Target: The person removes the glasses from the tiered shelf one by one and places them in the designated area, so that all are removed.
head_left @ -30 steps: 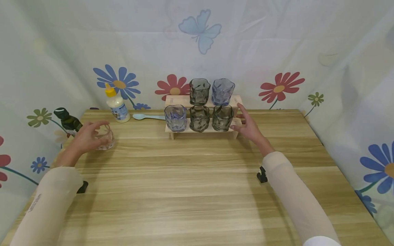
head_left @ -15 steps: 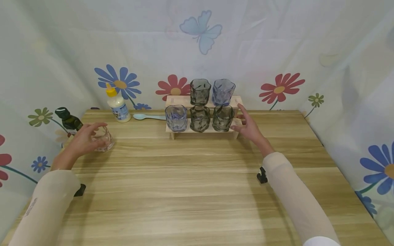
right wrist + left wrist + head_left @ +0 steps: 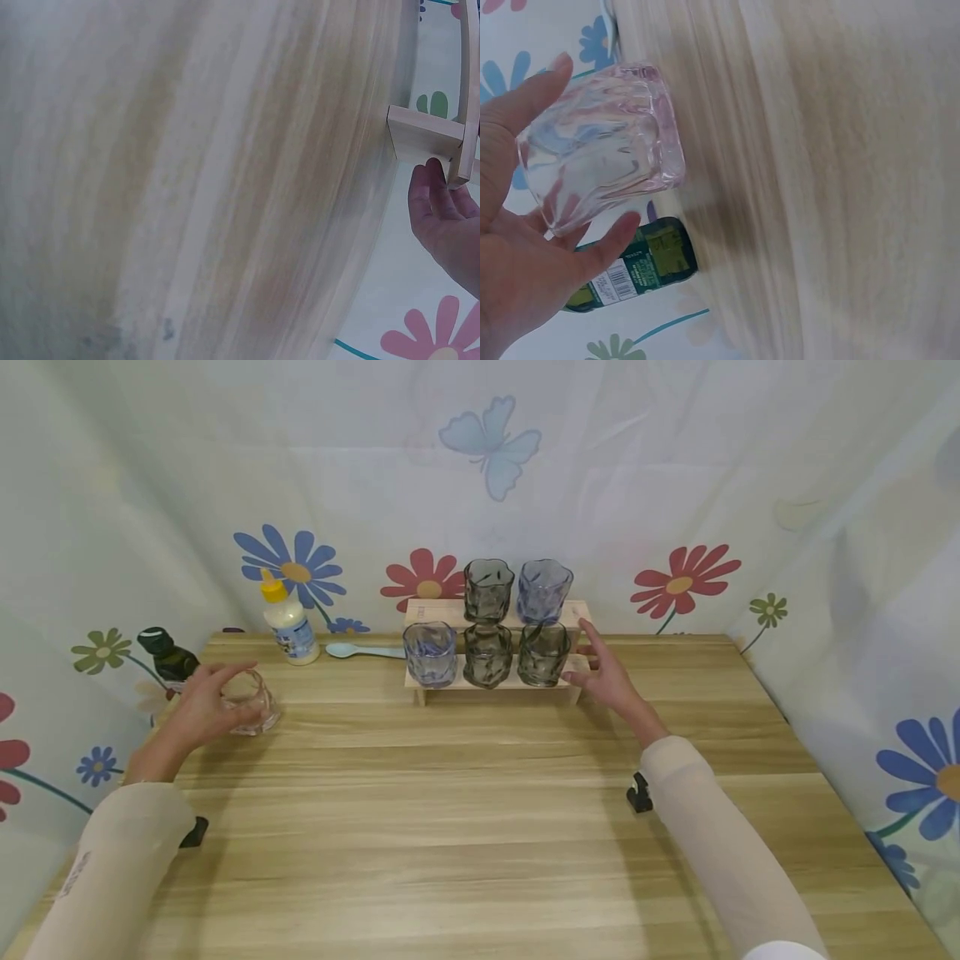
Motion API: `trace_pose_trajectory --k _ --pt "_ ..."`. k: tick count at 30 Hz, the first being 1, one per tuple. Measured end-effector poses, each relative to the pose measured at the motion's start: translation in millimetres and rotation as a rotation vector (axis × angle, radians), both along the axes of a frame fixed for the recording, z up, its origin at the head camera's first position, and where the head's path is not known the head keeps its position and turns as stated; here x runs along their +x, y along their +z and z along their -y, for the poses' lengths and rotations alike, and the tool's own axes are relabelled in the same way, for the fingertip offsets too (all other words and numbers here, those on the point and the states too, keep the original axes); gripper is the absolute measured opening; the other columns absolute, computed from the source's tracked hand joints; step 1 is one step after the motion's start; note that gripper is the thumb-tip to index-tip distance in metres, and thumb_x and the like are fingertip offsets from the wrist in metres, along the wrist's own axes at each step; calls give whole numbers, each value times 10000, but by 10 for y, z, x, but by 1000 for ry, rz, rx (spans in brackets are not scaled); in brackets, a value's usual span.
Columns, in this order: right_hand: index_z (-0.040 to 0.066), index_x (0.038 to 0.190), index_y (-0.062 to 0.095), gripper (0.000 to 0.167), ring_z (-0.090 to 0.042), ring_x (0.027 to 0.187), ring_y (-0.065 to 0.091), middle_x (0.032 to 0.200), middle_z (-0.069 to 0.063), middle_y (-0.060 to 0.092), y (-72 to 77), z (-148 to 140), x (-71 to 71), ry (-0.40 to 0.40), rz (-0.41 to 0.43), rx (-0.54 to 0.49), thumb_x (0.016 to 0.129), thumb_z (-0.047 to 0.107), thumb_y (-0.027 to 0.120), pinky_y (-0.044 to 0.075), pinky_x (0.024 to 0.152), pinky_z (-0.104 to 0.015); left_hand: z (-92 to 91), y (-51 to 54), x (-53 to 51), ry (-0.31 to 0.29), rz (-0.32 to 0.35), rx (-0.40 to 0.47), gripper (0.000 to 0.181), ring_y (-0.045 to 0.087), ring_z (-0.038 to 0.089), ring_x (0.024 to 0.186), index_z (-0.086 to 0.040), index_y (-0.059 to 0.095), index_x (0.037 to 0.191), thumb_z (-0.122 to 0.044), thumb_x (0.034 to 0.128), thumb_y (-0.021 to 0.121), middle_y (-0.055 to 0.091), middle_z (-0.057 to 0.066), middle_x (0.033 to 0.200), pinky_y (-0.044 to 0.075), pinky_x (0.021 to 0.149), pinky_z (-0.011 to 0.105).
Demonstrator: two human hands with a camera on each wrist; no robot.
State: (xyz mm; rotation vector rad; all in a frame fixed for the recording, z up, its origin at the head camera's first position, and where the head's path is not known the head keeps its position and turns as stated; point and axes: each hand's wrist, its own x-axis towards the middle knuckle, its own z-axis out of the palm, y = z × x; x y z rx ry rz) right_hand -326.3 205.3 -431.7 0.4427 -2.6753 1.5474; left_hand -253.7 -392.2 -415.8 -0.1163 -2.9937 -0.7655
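On the left of the table, a clear, pinkish faceted glass (image 3: 258,702) stands upright. My left hand (image 3: 198,710) is spread about it, thumb and fingers on opposite sides; in the left wrist view the thumb tip and one fingertip stand off the glass. At the back, a two-step wooden rack (image 3: 435,608) bears smoky grey glasses (image 3: 487,656) and bluish glasses (image 3: 430,654). At its right end my right hand (image 3: 607,675) touches the wood with fairly straight fingers; in the right wrist view they lie against the rack's end, the thumb hidden.
A dark green bottle (image 3: 168,656) stands behind the left hand. A yellow-capped squeeze bottle (image 3: 291,625) and a pale blue spoon (image 3: 363,651) are along the back edge. Flowered cloth (image 3: 600,485) hangs behind and beside the table (image 3: 450,827).
My left hand has drawn back slightly to the left and its fingers have loosened from the clear glass. My right hand stays at the rack's end; the head view has tipped up a little.
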Motion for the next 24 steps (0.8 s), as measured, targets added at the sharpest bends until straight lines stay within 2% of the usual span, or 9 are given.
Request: trace_pose_trajectory --k 3,6,11,17,24 --pt "242 1621 113 960 -494 1294 508 1563 -256 332 -4 3 -2 5 5 -5 902 -5 699 493 955 -578 -27 43 -1 32 -27 -20 814 195 595 1308 -57 380 1515 -277 848 791 237 403 1468 270 921 751" --pt "224 1622 103 952 -493 1301 501 1561 -261 332 -1 2 1 11 5 -1 908 -4 691 488 955 -589 -87 117 -25 39 -76 -32 824 179 576 1311 -35 400 1496 -293 831 813 251 384 1477 257 931 736" --pt "205 1621 112 938 -509 1278 512 1545 -276 345 13 6 13 8 7 -7 910 -6 687 491 943 -592 -273 256 -122 -13 -162 -22 810 206 571 1326 1 448 1450 -252 795 852 293 375 1463 210 1002 725" --pt "182 1620 112 938 -510 1286 505 1570 -264 315 1 1 9 15 3 -3 908 -4 692 494 944 -584 -562 400 -262 -95 -184 5 786 220 564 1343 -21 459 1453 -204 797 852 311 360 1452 194 1036 736" --pt "187 1621 105 930 -510 1288 506 1568 -260 323 -3 -16 -1 20 -2 -1 916 2 683 486 950 -585 -837 537 -445 -169 -171 38 739 201 522 1377 -79 481 1461 -207 823 832 308 301 1470 206 1050 720"
